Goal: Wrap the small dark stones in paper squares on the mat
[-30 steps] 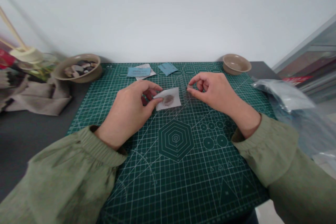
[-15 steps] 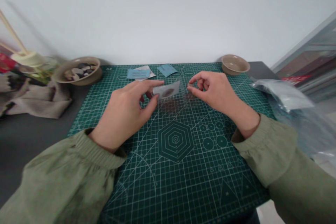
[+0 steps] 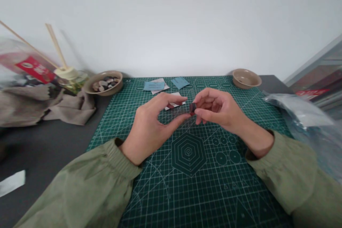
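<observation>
My right hand (image 3: 216, 108) pinches a small dark stone-like piece (image 3: 192, 107) between thumb and fingers, above the green cutting mat (image 3: 187, 199). Reddish colour shows at the piece's lower edge. Close on its left, my left hand (image 3: 157, 123) has its thumb and index finger spread apart. The left thumb tip comes right up to the piece; whether it touches I cannot tell. Behind the left fingers, a white sheet or packet (image 3: 177, 99) lies on the mat, partly hidden by the hand.
At the mat's back lie blue packets (image 3: 154, 86) (image 3: 180, 82). A bowl of stones (image 3: 104, 91) stands back left, beside a reed diffuser (image 3: 66, 73) and beige cloth (image 3: 77, 108). Another tan bowl (image 3: 246, 82) is back right, with clear plastic bags (image 3: 299, 114) near it.
The white packet has left my left hand and a white sheet now lies on the mat. Both hands have come together, the left moving right. The view has shifted.
</observation>
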A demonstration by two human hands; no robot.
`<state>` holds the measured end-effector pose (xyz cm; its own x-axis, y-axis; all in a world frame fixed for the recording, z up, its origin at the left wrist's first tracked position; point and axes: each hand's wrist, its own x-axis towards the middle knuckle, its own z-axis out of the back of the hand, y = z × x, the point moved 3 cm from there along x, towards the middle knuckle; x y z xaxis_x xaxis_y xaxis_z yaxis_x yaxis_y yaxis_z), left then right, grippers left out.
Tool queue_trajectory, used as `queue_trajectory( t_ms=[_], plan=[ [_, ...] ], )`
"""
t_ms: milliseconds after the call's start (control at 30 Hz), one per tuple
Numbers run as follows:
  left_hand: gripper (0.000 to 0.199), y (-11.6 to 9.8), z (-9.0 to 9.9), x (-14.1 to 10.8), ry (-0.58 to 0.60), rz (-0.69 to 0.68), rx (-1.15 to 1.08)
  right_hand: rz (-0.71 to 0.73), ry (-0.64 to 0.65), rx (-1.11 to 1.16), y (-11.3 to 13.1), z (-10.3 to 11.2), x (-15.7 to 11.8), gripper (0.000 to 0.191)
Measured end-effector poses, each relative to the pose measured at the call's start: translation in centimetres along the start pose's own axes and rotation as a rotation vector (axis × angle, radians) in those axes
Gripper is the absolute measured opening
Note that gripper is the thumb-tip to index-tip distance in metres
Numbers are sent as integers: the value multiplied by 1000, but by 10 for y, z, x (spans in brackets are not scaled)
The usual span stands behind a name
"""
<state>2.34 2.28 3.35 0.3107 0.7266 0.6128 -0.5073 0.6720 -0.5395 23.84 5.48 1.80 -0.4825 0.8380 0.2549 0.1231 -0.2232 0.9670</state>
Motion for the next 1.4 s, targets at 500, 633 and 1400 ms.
queue_trajectory(
  t_ms=[500, 633, 1400],
  plan=[
    [21, -12, 5, -5, -92, -14, -51, 261, -60, -383, 17, -11, -12, 36],
    [20, -11, 7, -7, -113, -34, -12, 377, -87, -564, 25, -13, -13, 23],
    [21, -12, 11, -7, -122, -42, -53, 516, -100, -640, 27, -14, -16, 26]
  ],
)
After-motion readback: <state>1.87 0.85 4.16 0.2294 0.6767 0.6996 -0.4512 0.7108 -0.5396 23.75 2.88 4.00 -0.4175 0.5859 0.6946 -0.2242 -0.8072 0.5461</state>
